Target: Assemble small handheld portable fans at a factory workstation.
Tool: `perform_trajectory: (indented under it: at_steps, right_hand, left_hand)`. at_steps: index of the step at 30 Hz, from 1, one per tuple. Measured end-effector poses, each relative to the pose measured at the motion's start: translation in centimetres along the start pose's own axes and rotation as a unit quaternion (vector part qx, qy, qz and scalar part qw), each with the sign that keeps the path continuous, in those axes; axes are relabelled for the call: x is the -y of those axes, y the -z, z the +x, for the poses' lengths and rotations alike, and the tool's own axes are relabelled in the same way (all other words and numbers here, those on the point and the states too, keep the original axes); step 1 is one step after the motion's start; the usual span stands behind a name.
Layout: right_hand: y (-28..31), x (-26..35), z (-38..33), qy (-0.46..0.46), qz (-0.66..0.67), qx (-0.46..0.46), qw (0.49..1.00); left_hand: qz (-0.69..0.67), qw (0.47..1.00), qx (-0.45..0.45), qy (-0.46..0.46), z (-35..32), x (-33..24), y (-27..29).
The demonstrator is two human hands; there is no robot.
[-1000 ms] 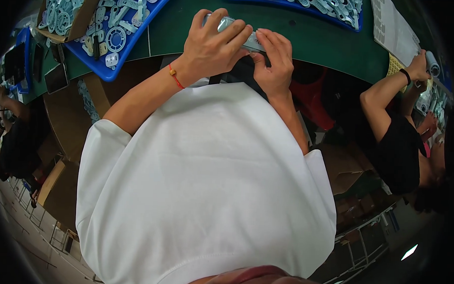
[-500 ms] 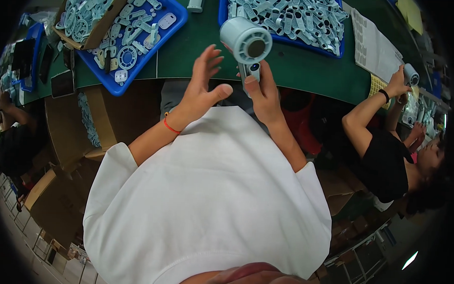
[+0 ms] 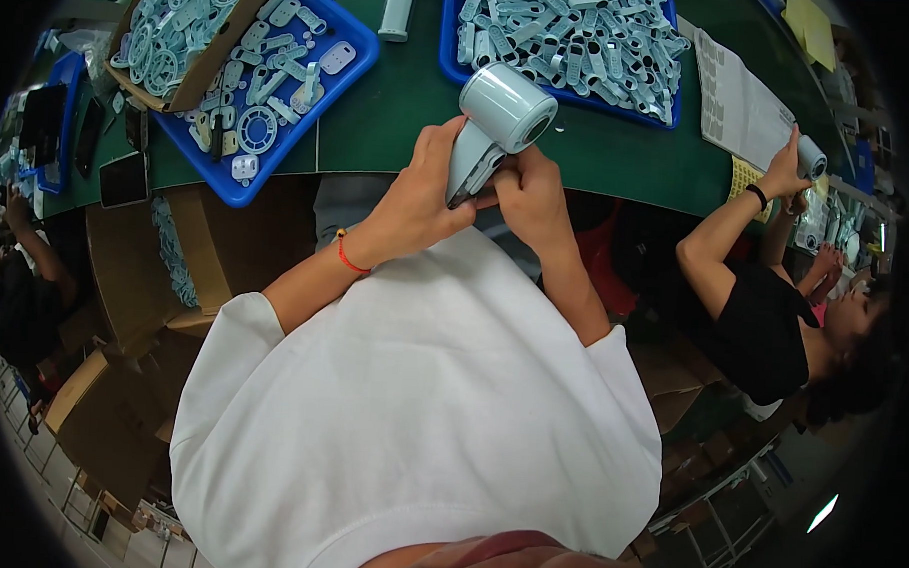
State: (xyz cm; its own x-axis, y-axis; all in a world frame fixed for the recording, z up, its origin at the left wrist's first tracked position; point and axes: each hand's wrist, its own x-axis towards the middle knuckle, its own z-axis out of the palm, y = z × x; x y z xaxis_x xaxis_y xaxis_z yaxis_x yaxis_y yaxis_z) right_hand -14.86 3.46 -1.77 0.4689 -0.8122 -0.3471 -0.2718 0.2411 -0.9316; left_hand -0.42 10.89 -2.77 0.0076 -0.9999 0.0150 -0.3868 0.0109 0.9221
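A pale blue hair dryer (image 3: 509,106) is held just past the near edge of the table, its round barrel up and its handle slanting down toward me. My left hand (image 3: 428,188) is closed around the handle from the left side. On the other side, my right hand (image 3: 531,192) is closed with bent fingers against the handle just below the barrel. Some of its fingertips are hidden behind the handle. A dark slot shows along the handle's right side.
A blue tray (image 3: 354,62) of loose parts lies at left, with a cardboard box (image 3: 191,100) of parts on it. Another blue tray (image 3: 450,56) of small parts stands ahead. Papers (image 3: 736,104) lie right, near a co-worker's hand (image 3: 782,173) holding a similar dryer.
My left hand, open and apart before, has closed on the dryer's handle. The dryer has turned so its barrel end faces right, and my right hand has shifted its grip.
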Motion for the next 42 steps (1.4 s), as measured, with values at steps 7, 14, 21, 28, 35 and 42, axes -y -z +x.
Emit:
perform_trajectory:
  at_steps: [7,14,21,28,35,42]
  right_hand:
    - [-1.1,1.1,0.5,0.126,-0.188,-0.027,0.974]
    - [-1.8,0.8,0.7,0.149,-0.123,-0.061,0.979]
    - [-1.5,0.5,1.0,0.18,-0.019,-0.069,0.981]
    - [-2.2,0.8,0.6,0.27,-0.163,-0.17,0.934]
    - [-3.2,0.8,1.2,0.244,-0.09,-0.191,0.947]
    - [-3.0,-0.3,0.9,0.259,-0.049,-0.203,0.943]
  left_hand:
    - [0.063,0.995,-0.071,0.022,0.3,0.6,0.1]
    - [0.065,0.993,-0.095,0.037,0.5,-0.4,0.6]
    - [0.019,0.996,-0.08,0.027,1.3,-1.3,1.0]
    - [0.076,0.99,-0.117,-0.014,1.4,-1.1,0.2]
    - [0.091,0.987,-0.132,0.018,1.0,-1.3,0.1]
    - [0.026,0.986,-0.163,0.03,0.5,-1.8,0.0]
